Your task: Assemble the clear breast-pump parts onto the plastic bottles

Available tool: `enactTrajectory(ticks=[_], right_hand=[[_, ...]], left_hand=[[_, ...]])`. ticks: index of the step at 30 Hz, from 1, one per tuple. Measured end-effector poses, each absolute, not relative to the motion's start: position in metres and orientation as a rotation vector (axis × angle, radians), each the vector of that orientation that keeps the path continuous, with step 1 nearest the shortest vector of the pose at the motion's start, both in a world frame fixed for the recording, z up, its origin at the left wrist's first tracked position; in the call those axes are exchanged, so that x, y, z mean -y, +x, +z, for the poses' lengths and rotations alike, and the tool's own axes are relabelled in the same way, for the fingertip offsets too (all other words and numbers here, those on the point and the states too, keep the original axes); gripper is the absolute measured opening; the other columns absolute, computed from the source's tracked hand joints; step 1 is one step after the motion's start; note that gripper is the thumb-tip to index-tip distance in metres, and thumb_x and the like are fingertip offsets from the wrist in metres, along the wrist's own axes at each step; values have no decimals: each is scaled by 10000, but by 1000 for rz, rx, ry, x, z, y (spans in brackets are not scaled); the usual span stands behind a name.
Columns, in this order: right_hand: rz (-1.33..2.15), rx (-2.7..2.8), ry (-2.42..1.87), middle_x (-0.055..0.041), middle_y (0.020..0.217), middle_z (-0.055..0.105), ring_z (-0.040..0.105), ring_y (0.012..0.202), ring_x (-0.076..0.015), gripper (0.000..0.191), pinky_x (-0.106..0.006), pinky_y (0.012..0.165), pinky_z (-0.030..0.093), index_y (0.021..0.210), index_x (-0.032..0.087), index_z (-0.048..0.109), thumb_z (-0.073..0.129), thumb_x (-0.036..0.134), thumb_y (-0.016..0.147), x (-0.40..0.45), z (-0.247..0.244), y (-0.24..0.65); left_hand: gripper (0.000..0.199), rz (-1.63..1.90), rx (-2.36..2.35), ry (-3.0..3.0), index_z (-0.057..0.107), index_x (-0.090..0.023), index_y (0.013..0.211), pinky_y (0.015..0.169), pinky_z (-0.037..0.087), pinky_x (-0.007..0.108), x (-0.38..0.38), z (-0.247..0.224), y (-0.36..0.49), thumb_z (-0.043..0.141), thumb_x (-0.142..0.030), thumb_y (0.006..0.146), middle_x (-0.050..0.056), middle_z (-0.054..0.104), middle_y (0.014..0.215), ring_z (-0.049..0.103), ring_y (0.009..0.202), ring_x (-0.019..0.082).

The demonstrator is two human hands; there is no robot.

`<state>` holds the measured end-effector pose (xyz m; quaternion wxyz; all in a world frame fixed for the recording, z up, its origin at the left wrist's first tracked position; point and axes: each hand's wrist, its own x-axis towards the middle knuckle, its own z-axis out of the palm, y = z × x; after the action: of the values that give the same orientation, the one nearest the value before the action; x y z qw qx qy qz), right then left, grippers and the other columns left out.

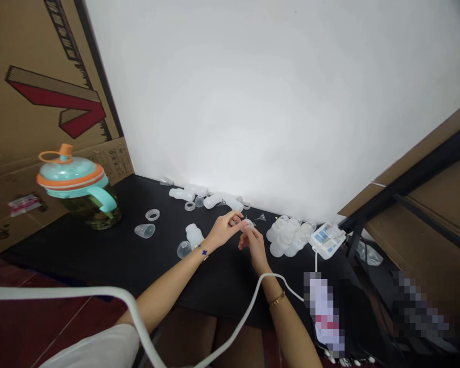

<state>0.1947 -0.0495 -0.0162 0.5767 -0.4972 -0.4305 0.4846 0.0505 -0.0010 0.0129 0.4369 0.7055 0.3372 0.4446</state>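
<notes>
My left hand [224, 230] and my right hand [254, 245] meet above a black cloth, their fingertips pinching a small transparent plastic piece [248, 223]. Its exact shape is partly hidden by my fingers. Just left of my left hand stands a frosted silicone bottle-shaped part [194, 235], with a transparent funnel cup [183, 249] beside it. Right of my right hand lies a heap of translucent silicone parts [287, 236]. Further back, several frosted tubes and rings lie along the wall.
A jug with a teal and orange lid [76, 186] stands at the left on the black cloth [214, 276]. A white electronic unit [327, 240] sits at the right, its white cable [253, 306] looping past my arm. Cardboard and a white backdrop [272, 102] rise behind.
</notes>
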Motion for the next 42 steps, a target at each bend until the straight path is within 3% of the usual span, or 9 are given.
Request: enactTrajectory(ticks=[6, 9, 15, 26, 42], right_hand=[[1153, 1015, -1183, 28, 588, 606, 570, 452, -131, 446, -233, 428, 452, 917, 190, 648, 642, 630, 846, 48, -19, 197], [1006, 1153, -1249, 26, 638, 611, 558, 475, -117, 428, -216, 426, 423, 976, 198, 658, 613, 614, 886, 49, -21, 198], [801, 1249, -1342, 28, 666, 593, 543, 512, -113, 385, -227, 469, 424, 831, 214, 609, 568, 582, 936, 52, -20, 201], [844, 1254, -1355, 24, 671, 599, 547, 510, -123, 370, -234, 453, 413, 844, 219, 617, 589, 581, 909, 51, -22, 201], [829, 1286, -1342, 28, 645, 604, 549, 512, -132, 340, -238, 465, 427, 857, 220, 625, 591, 555, 902, 48, -26, 204]], left_hand=[[230, 1123, -858, 1899, 702, -184, 1017, 650, 504, 231, 0, 8, 53, 636, -378, 913, 31, 729, 896, 651, 739, 146], [197, 1174, -907, 1942, 714, -185, 1004, 677, 519, 241, 0, 8, 52, 635, -341, 913, 40, 741, 923, 661, 761, 152], [156, 1130, -914, 1985, 694, -208, 1021, 663, 530, 228, 4, 12, 52, 623, -293, 913, 27, 751, 917, 702, 803, 159], [117, 1067, -1058, 2032, 632, -249, 1008, 730, 565, 251, 5, 9, 53, 601, -223, 898, 8, 796, 900, 772, 879, 200], [138, 1040, -1051, 2016, 570, -252, 964, 669, 512, 251, 7, 11, 53, 616, -180, 856, -30, 773, 761, 761, 728, 193]])
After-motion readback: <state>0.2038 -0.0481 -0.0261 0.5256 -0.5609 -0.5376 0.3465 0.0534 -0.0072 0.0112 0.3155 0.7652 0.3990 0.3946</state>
